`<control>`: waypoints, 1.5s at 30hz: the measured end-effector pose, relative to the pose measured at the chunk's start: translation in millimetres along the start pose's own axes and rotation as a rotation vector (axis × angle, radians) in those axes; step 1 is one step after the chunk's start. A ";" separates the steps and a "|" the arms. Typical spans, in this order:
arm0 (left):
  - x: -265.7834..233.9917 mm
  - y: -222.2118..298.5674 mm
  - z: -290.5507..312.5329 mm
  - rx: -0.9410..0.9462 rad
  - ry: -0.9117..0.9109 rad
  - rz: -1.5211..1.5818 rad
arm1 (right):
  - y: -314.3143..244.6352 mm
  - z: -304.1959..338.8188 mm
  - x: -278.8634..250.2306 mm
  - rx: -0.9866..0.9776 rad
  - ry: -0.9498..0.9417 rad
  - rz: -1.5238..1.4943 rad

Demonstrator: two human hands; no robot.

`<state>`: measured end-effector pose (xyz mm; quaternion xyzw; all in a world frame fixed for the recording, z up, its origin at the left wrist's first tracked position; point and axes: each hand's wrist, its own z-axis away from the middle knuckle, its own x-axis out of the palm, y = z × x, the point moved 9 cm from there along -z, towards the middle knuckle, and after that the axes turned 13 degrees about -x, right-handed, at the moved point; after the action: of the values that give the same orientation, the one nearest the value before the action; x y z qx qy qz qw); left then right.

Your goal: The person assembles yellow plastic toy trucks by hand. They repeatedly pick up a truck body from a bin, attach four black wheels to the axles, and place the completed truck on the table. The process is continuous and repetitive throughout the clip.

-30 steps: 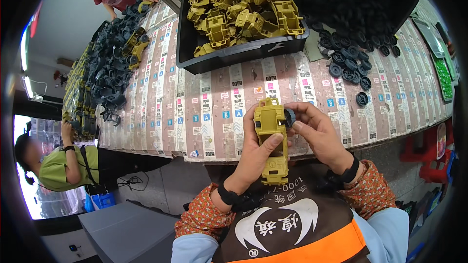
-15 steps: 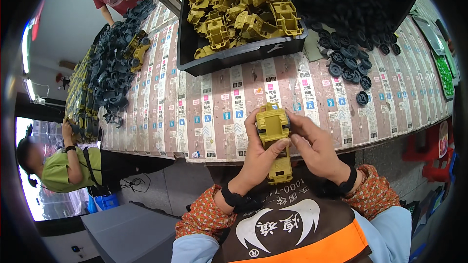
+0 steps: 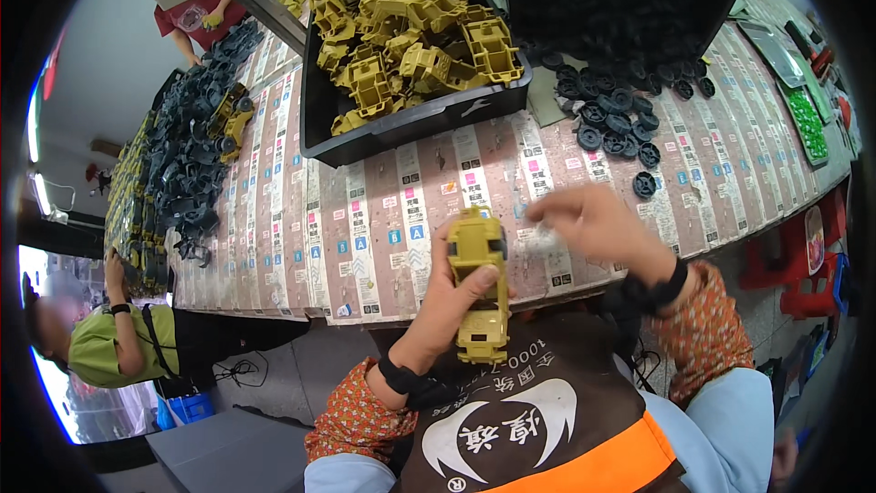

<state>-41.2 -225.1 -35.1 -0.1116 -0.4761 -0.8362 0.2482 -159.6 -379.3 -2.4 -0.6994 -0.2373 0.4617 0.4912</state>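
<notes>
My left hand (image 3: 449, 297) is closed around a mustard-yellow plastic toy truck body (image 3: 481, 315), its thumb lying across the middle. The body is held upright in front of my apron, over the table's near edge, and dark wheels show at the sides of its upper end. To the right of it, my right hand (image 3: 598, 230) is in the air above the table, apart from the truck body. Its fingers point left, slightly blurred, with nothing visible in them. Loose black toy wheels (image 3: 616, 114) lie on the table beyond my right hand.
A black crate (image 3: 415, 132) heaped with yellow truck bodies (image 3: 401, 27) stands ahead. Behind the wheels is a large black container (image 3: 630, 0). Dark plastic parts (image 3: 187, 141) pile up on the left. Two other people are at the table: one in green (image 3: 119, 342), one in red (image 3: 205, 14).
My right hand has let go of the truck body and moved up and right, away from it. My left hand keeps its hold. The whole view has shifted slightly.
</notes>
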 end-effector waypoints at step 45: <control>-90.0 122.4 32.8 0.369 0.126 0.240 | -99.2 -111.6 41.9 -0.292 -0.081 -0.395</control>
<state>97.6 -221.1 34.6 -0.0679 -0.5879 -0.7046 0.3915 -30.2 -358.5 80.4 -0.6840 -0.4532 0.3454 0.4555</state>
